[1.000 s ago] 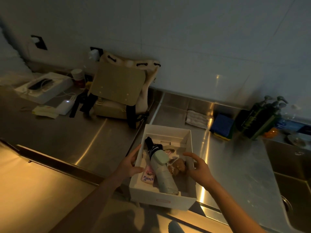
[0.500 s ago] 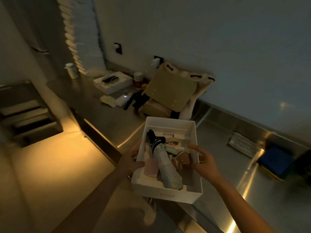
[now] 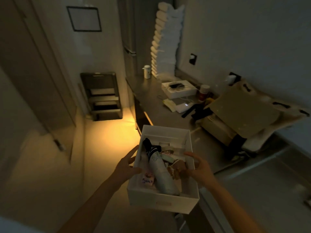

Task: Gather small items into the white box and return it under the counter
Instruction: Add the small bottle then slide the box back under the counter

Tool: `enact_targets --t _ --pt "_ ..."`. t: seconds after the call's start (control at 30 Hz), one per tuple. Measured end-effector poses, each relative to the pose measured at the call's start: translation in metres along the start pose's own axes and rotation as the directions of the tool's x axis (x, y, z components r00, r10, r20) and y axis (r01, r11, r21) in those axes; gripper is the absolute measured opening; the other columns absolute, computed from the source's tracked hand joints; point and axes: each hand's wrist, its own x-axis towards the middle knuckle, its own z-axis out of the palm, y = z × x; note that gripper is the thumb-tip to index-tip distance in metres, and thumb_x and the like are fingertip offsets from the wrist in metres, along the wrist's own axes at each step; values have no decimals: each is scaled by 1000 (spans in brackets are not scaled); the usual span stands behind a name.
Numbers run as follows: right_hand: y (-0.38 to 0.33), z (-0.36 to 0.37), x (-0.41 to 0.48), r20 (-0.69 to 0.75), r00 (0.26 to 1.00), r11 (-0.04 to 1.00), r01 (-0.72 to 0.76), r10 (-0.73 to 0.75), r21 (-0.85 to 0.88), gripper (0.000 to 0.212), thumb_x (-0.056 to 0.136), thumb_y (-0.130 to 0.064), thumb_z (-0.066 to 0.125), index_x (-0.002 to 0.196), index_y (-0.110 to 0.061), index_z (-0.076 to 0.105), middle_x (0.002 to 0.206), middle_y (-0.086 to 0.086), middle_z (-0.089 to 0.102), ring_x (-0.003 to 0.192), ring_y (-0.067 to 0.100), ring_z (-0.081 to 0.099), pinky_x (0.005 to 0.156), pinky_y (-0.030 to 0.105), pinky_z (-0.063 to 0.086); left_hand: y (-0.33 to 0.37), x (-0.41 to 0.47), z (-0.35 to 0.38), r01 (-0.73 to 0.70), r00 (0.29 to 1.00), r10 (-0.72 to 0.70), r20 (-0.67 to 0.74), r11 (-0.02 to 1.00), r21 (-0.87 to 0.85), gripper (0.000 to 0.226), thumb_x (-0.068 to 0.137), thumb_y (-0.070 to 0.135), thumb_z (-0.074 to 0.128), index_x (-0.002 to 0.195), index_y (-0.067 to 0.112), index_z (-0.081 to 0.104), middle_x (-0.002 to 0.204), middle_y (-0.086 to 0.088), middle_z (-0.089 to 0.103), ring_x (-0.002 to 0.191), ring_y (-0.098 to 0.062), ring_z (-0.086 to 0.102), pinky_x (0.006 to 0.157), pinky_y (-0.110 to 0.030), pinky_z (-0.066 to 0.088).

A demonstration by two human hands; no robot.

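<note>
The left hand [image 3: 127, 167] at nine o'clock and the right hand [image 3: 200, 167] at three are gripping the white box [image 3: 161, 200], fingers clamped on its walls, with a folded umbrella [image 3: 161, 172] lying inside.

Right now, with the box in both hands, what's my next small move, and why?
Probably lower the box toward the floor, under the counter: left hand and right hand hold its sides, it juts past the counter edge, and the umbrella lies inside.
</note>
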Motion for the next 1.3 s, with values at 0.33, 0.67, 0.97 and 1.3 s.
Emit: enact_targets --t 0.33,0.67,0.97,1.3 --pt "-48 107 92 26 999 998 45 -46 45 60 66 7 78 120 -16 62 101 -13 59 84 2 65 68 19 55 -23 46 -126 23 995 -22 -96 1000 9 87 75 2 74 127 60 34 121 9 61 111 -13 59 66 -22 57" --pt "-70 126 172 -92 995 998 34 -28 62 60 66 -9 84 118 -28 63 114 -18 52 95 3 60 78 30 58 -10 145 -175 -10 1000 11 -12 1000 7 87 75 3 76 132 54 33 110 16 63 95 -9 65 61 -23 57" --pt "-63 108 306 -90 996 1000 -5 7 22 61 67 -7 81 117 -36 61 109 -16 57 91 0 60 59 14 52 3 292 -181 -12 999 12 52 1000 -7 89 75 -1 74 132 53 32 110 18 61 98 -8 63 60 -21 57" --pt "-90 112 511 2 997 991 73 -74 112 49 73 -20 82 118 -26 63 111 1 67 96 11 66 72 25 57 43 455 -232 15 997 -17 -78 1000 -19 84 75 4 76 122 60 36 115 16 59 102 -11 61 62 -22 58"
